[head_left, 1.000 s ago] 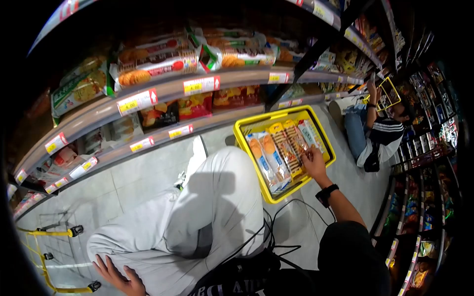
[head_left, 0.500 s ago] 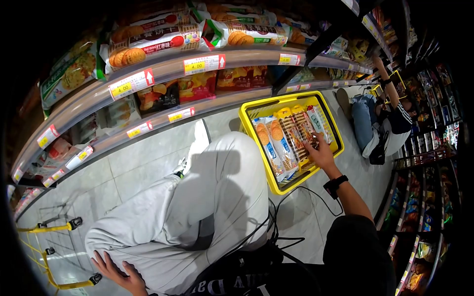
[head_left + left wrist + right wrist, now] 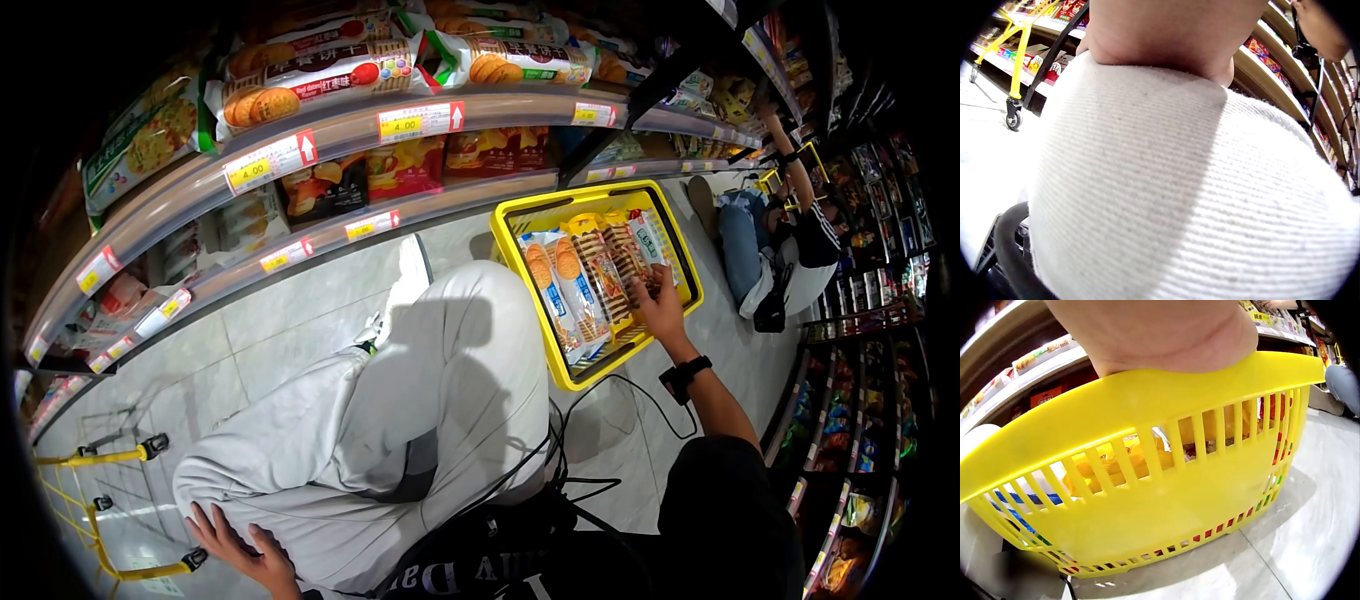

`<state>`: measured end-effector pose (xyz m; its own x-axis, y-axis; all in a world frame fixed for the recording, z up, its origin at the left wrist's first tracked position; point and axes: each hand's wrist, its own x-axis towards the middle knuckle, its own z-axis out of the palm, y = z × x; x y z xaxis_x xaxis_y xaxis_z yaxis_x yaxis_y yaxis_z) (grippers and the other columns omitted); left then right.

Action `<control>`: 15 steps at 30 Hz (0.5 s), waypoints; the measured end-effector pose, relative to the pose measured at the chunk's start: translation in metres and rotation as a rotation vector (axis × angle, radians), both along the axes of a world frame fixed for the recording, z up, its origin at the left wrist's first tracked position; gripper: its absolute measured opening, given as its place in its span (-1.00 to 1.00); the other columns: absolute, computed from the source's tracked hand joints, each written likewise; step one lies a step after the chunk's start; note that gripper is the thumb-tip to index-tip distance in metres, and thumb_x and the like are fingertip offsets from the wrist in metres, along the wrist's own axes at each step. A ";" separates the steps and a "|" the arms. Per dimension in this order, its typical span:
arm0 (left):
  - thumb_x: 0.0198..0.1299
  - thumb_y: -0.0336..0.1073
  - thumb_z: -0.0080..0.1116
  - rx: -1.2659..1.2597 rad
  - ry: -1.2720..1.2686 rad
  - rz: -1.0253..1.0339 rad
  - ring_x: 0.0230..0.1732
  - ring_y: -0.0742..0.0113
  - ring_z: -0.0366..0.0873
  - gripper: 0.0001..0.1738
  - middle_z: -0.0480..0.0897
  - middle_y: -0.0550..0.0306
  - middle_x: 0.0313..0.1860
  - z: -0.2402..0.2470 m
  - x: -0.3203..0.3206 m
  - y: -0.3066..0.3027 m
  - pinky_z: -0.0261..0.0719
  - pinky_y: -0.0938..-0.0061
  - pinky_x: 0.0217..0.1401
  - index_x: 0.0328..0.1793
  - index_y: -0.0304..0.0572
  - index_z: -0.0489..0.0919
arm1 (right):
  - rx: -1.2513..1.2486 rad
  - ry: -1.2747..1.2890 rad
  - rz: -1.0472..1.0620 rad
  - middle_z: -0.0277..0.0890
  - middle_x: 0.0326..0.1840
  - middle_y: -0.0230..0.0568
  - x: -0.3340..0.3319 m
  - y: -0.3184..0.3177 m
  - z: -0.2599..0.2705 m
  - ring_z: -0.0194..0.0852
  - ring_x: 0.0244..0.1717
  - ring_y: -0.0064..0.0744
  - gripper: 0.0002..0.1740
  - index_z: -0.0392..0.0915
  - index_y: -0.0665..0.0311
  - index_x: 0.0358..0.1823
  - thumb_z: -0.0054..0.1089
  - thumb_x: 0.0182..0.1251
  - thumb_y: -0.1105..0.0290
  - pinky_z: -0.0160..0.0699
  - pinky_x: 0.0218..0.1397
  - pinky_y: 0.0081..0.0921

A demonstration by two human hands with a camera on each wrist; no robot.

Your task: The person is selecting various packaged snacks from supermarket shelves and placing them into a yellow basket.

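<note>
My right hand (image 3: 660, 303) reaches over the near rim of a yellow shopping basket (image 3: 580, 380), its fingers lightly bent at the biscuit packs. The right wrist view has its heel over the rim of the slatted basket (image 3: 1179, 494); the fingers are hidden there. Inside lie white-and-blue biscuit packs (image 3: 575, 295), yellow packs of stacked brown biscuits (image 3: 600, 265) and a white-and-green pack (image 3: 648, 238) side by side. With fingers spread, my left hand (image 3: 245, 550) rests on the knee of pale trousers (image 3: 260, 455); its heel shows against ribbed cloth (image 3: 1122, 156) in the left wrist view.
A shelf of biscuit packs (image 3: 320, 80) with price tags runs along the far side. Black cables (image 3: 560, 470) lie near the basket. A wheeled yellow frame (image 3: 115, 575) stands at lower left, and another person (image 3: 795, 245) crouches by the shelves at right.
The basket sits slightly higher and farther right in the head view. My right hand stays at the packs, its fingers looser than before. The left hand keeps resting on the knee.
</note>
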<state>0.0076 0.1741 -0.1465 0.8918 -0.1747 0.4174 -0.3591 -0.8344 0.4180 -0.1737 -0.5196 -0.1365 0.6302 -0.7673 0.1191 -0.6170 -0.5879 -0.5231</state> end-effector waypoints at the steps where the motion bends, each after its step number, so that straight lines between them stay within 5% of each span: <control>1: 0.44 -0.09 -0.04 0.012 0.004 0.002 0.66 -0.34 -0.06 -0.39 0.22 -0.22 0.62 0.001 0.000 0.000 -0.13 -0.19 0.61 0.52 -0.27 0.37 | -0.039 -0.002 -0.001 0.64 0.00 0.09 -0.001 -0.002 -0.002 0.68 -0.07 -0.13 -0.43 0.29 0.42 0.28 0.25 0.46 0.20 0.60 0.00 -0.30; 15: 0.44 -0.08 -0.03 0.021 0.018 0.002 0.67 -0.32 -0.08 -0.38 0.21 -0.22 0.62 0.003 0.000 -0.003 -0.11 -0.18 0.61 0.52 -0.27 0.37 | -0.066 -0.082 -0.037 0.58 -0.11 -0.02 -0.001 0.002 0.000 0.55 -0.26 -0.35 -0.53 0.31 0.41 0.13 0.28 0.45 0.25 0.55 -0.18 -0.39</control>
